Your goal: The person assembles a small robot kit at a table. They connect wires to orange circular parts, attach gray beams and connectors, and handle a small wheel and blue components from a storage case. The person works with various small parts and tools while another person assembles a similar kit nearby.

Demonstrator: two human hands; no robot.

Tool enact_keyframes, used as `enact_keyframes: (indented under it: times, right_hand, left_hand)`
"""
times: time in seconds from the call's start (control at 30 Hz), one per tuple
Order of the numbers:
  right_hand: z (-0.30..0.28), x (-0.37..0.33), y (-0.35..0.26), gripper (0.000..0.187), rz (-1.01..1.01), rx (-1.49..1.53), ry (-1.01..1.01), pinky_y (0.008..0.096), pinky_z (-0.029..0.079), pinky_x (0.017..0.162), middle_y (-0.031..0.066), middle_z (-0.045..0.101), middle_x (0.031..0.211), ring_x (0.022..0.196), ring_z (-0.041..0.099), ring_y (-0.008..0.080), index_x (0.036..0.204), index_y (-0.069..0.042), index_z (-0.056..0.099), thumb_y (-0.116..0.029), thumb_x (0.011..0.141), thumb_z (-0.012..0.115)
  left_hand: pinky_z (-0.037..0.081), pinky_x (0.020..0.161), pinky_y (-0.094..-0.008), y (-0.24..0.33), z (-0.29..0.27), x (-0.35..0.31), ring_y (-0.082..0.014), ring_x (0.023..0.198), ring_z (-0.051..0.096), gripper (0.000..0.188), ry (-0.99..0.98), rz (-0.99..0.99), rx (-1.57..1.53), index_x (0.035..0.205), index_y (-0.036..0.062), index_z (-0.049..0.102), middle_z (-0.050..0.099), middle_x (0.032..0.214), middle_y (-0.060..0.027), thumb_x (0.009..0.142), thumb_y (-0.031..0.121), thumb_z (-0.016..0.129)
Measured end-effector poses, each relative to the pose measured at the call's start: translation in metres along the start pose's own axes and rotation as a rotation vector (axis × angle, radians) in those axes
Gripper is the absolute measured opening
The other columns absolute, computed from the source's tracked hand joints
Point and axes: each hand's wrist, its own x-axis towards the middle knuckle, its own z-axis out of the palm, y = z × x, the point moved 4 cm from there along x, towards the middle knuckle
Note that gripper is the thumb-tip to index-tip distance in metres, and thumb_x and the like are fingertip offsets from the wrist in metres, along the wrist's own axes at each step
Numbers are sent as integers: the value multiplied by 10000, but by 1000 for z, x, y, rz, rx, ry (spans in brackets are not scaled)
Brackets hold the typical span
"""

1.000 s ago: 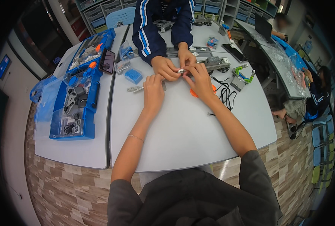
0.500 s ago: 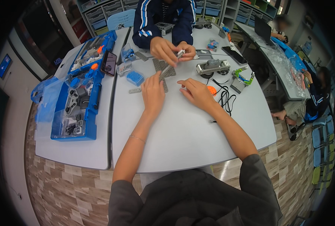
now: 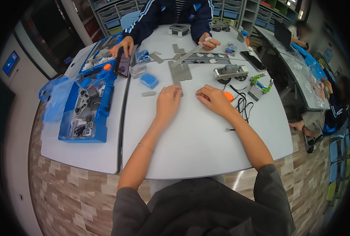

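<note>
My left hand (image 3: 169, 103) rests on the table, fingers loosely bent, at the lower end of the grey perforated plates (image 3: 180, 72). I see nothing held in it; its fingertips are partly hidden. Across a gap, my right hand (image 3: 215, 100) lies with relaxed, slightly curled fingers and holds nothing. Just beyond it sit an orange gear (image 3: 229, 96) and a black cable (image 3: 244, 103). Facing me, a person's hand (image 3: 209, 41) holds a long grey beam (image 3: 190, 53) with a white connector at its end. That person's other hand (image 3: 123, 46) reaches to a phone (image 3: 122, 65).
Left stands an open blue case (image 3: 101, 128) with a game controller (image 3: 83, 101). Small tubs hold blue pins (image 3: 149, 80) and other parts. A short grey beam (image 3: 148, 94) lies nearby. Toward the right are a wheeled grey build (image 3: 230, 73), a green-and-grey build (image 3: 258, 87) and a dark tablet (image 3: 253, 61).
The long beam has left my left hand and is in the other person's hand, farther off. That person's other hand has moved to the phone. My hands have drawn slightly nearer to me.
</note>
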Motion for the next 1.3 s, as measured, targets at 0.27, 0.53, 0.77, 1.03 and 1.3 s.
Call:
enact_keyframes:
  times: [0.27, 0.53, 0.77, 1.03, 1.3]
  right_hand:
    - [1, 3, -3, 118, 81, -12, -36, 344, 517, 648, 70, 613, 818, 682, 630, 217, 1001, -74, 705, -130, 899, 722]
    - [1, 3, -3, 116, 75, -10, -34, 342, 509, 636, 66, 606, 807, 668, 619, 216, 1005, -78, 704, -140, 907, 713]
    - [0, 3, -5, 118, 78, -9, -39, 345, 509, 638, 71, 607, 809, 670, 623, 219, 1010, -75, 702, -137, 910, 707]
    - [0, 3, -4, 117, 82, -12, -40, 349, 511, 639, 74, 608, 812, 672, 625, 221, 1007, -69, 701, -132, 909, 707]
    - [1, 3, -4, 123, 70, -7, -33, 347, 510, 635, 72, 603, 801, 665, 620, 219, 1010, -71, 702, -127, 901, 713]
  left_hand:
    - [468, 853, -402, 25, 12, -13, -279, 991, 553, 183, -98, 285, 257, 1043, 13, 651, 584, 1040, -95, 873, 69, 692]
    - [473, 884, -406, 25, 13, -13, -288, 1009, 562, 167, -106, 300, 212, 1058, 17, 647, 591, 1054, -94, 895, 45, 664]
    - [481, 904, -407, 23, 13, -12, -291, 1021, 569, 148, -130, 269, 195, 1046, 18, 656, 600, 1056, -93, 901, 48, 666]
    - [489, 907, -407, 22, 13, -10, -291, 1020, 574, 131, -131, 280, 185, 1028, 15, 658, 609, 1047, -90, 899, 35, 664]
    - [491, 905, -407, 21, 13, -11, -298, 1015, 573, 130, -119, 296, 178, 1022, 12, 652, 607, 1044, -95, 894, 28, 667]
